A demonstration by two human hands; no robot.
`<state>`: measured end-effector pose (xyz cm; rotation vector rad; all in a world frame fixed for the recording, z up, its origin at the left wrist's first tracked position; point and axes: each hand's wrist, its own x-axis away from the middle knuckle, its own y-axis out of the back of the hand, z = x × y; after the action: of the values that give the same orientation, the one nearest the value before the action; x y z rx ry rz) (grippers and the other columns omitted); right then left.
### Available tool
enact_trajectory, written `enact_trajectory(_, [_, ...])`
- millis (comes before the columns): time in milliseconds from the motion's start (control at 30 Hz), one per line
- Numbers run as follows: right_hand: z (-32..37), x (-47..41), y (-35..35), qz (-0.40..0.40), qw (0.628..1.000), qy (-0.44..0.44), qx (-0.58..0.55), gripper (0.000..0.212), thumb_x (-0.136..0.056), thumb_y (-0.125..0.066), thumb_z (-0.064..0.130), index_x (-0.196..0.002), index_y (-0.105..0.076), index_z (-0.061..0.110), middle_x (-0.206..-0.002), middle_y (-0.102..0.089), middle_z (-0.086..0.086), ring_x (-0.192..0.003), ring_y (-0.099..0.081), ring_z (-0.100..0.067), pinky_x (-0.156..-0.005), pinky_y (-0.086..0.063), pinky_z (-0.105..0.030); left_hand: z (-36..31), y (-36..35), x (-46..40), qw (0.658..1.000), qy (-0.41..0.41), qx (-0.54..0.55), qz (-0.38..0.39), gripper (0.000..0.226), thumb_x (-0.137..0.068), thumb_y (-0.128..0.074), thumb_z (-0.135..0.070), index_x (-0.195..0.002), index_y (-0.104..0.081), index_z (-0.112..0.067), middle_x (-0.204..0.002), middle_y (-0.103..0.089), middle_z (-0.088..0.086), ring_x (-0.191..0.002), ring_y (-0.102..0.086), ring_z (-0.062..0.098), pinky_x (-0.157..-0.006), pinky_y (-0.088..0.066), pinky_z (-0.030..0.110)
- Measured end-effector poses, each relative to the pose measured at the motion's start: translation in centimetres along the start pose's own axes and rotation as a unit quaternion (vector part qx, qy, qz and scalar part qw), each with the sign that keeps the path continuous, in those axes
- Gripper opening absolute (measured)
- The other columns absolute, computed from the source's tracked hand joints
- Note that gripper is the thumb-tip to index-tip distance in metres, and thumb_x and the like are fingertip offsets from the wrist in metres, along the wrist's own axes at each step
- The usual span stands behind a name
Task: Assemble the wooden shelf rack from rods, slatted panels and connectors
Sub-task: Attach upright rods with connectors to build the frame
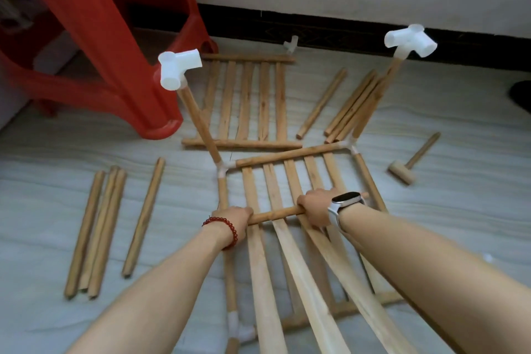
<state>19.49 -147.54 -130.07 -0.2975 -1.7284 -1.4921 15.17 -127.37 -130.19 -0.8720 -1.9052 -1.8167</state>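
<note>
Currently fitting a second slatted panel (287,261) into the half-built frame. Both hands hold its end rail (275,214), raised above the lower panel (316,169) already seated in the frame. Left hand (232,218) is curled round the rail's left end; right hand (314,207) is wrapped round it further right, fingers closed over the wood. The panel's near end runs out of view at the bottom, slats blurred.

Near left, a white connector (240,327) joins the frame's left side rod (227,253). Beyond the hands, two far corner connectors, left (224,168) and right (349,145), each carry an upright (201,121) capped with a white three-way connector: left (176,67), right (411,40). Sockets on both look empty.

Loose stock on the floor: four rods (97,230) on the left, another bundle (350,106) far right, a third panel (247,100) flat behind the frame, a wooden mallet (413,162) on the right, one spare connector (290,44) by the wall. Red plastic stool (109,46) far left.

Next move, my read: line the rail ends up with open sockets at the upper tier, push home, likely tap with the mallet. Near uprights probably needed first; I can't see them fitted.
</note>
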Motion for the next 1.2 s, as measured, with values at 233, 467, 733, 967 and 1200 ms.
enact_trajectory(233, [0.3,0.9,3.6,-0.110,0.994,-0.020,-0.017,0.033,-0.086,-0.039,0.006,-0.116,-0.046,0.019,-0.117,-0.045,-0.008,-0.111,-0.045,-0.032,-0.088,-0.034,-0.043,1.9,2.9,1.3,0.990,0.005,0.014,-0.138,0.040,-0.081,-0.036,-0.001,-0.113,-0.050,-0.021,-0.113,-0.055,0.001,-0.107,-0.053,0.021,-0.099,-0.027,0.038])
enact_trajectory(467, [1.0,5.4,11.4,-0.266,0.960,-0.050,-0.074,0.029,-0.094,-0.035,0.026,-0.119,-0.048,0.021,-0.120,-0.048,-0.004,-0.116,-0.044,-0.025,-0.103,-0.027,-0.047,2.7,9.4,4.6,0.936,0.007,-0.013,-0.353,0.039,-0.087,-0.043,-0.004,-0.118,-0.049,-0.028,-0.110,-0.058,-0.008,-0.107,-0.053,0.016,-0.087,-0.025,0.032])
enact_trajectory(733, [3.3,8.3,16.8,-0.280,0.958,0.014,-0.062,0.034,-0.092,-0.036,0.044,-0.121,-0.048,0.030,-0.108,-0.049,-0.001,-0.114,-0.044,-0.023,-0.106,-0.017,-0.051,2.2,14.6,10.2,0.830,-0.092,-0.028,-0.549,0.035,-0.045,-0.077,0.014,-0.070,-0.069,-0.009,-0.055,-0.062,0.001,-0.043,-0.058,0.020,-0.041,-0.044,0.023])
enact_trajectory(967, [3.5,9.5,18.6,-0.269,0.961,-0.012,-0.059,0.024,-0.097,-0.035,0.038,-0.109,-0.048,0.022,-0.114,-0.052,0.001,-0.112,-0.045,-0.021,-0.104,-0.023,-0.048,1.7,15.7,13.2,0.752,-0.202,-0.048,-0.626,0.018,-0.073,-0.060,0.000,-0.082,-0.072,-0.009,-0.091,-0.071,0.001,-0.077,-0.067,0.021,-0.047,-0.050,0.027])
enact_trajectory(1200, [2.7,11.4,19.8,-0.334,0.939,-0.029,-0.078,0.017,-0.098,-0.036,0.034,-0.104,-0.048,0.022,-0.101,-0.050,0.004,-0.105,-0.046,-0.020,-0.101,-0.024,-0.042,2.5,19.4,10.2,0.857,0.095,0.336,-0.378,0.030,-0.099,-0.032,-0.027,-0.122,-0.049,-0.017,-0.124,-0.049,0.012,-0.106,-0.046,0.027,-0.089,-0.037,0.035])
